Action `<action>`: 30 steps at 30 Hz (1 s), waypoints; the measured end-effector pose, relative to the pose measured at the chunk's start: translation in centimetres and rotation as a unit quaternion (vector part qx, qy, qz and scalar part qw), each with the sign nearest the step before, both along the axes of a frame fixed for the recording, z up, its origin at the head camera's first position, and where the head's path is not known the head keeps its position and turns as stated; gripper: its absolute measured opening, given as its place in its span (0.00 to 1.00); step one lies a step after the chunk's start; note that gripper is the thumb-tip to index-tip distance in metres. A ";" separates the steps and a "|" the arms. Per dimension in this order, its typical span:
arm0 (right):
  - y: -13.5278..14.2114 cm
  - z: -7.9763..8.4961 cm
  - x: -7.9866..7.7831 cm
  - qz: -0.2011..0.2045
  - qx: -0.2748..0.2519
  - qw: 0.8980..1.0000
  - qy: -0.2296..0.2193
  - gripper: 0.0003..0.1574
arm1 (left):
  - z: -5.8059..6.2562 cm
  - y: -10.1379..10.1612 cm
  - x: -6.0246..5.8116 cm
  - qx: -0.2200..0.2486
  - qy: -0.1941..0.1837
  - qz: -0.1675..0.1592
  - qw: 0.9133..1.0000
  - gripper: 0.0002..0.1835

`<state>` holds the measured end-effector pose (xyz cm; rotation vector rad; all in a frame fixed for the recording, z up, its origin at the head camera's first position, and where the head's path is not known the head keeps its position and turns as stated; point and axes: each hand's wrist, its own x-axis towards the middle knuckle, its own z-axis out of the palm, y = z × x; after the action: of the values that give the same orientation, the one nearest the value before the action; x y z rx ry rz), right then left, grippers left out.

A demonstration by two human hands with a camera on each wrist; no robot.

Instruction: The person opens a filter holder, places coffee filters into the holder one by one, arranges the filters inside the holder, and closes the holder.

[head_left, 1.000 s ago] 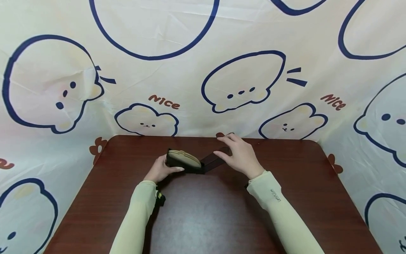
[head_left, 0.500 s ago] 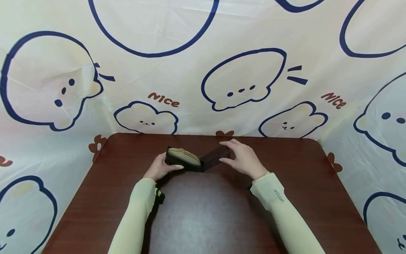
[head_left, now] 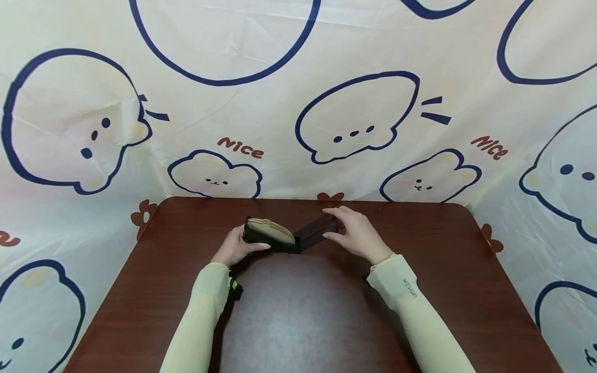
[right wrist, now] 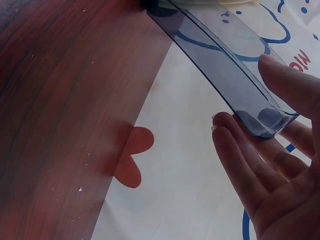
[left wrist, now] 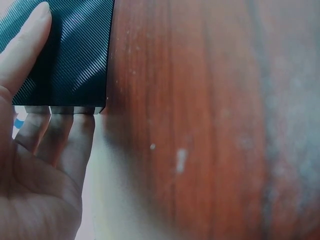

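My left hand point(head_left: 233, 247) holds a black ribbed case point(head_left: 266, 244) by its left end, the thumb across its front in the left wrist view. Several cream, round-topped layers point(head_left: 270, 228) stick up from the case; what they are I cannot tell. A smoky see-through lid point(head_left: 317, 231) slants up to the right, swung open from the case's right end. The right hand point(head_left: 360, 234) holds the lid's far end between thumb and fingers; in the right wrist view the thumb point(right wrist: 285, 82) is on one side and the fingers are on the other.
Beneath the hands is a dark red-brown wooden table point(head_left: 298, 321) with a glossy patch in the middle. A pale cloth point(head_left: 280, 119) printed with blue outlined figures hangs behind the table and along both sides.
The right hand's fingers have come down and closed on the end of the lid. The left hand and the case have stayed almost still.
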<state>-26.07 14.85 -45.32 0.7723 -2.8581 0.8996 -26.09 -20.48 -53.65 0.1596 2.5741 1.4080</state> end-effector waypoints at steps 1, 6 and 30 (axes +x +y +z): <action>0.0 0.1 0.0 0.001 -0.002 1.000 0.000 0.37 | 0.1 0.0 0.0 0.000 0.000 0.000 1.000 0.26; -0.3 0.5 -0.2 0.006 -0.004 1.000 0.004 0.38 | 0.3 0.2 -0.2 -0.001 -0.001 0.003 1.000 0.27; -4.9 2.0 -0.8 0.048 -0.026 0.998 0.018 0.38 | 0.1 0.1 0.1 0.000 -0.002 0.011 1.000 0.30</action>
<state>-26.91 9.92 -43.31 0.9176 -2.7749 0.9575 -26.03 -20.37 -53.58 0.1294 2.5805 1.4135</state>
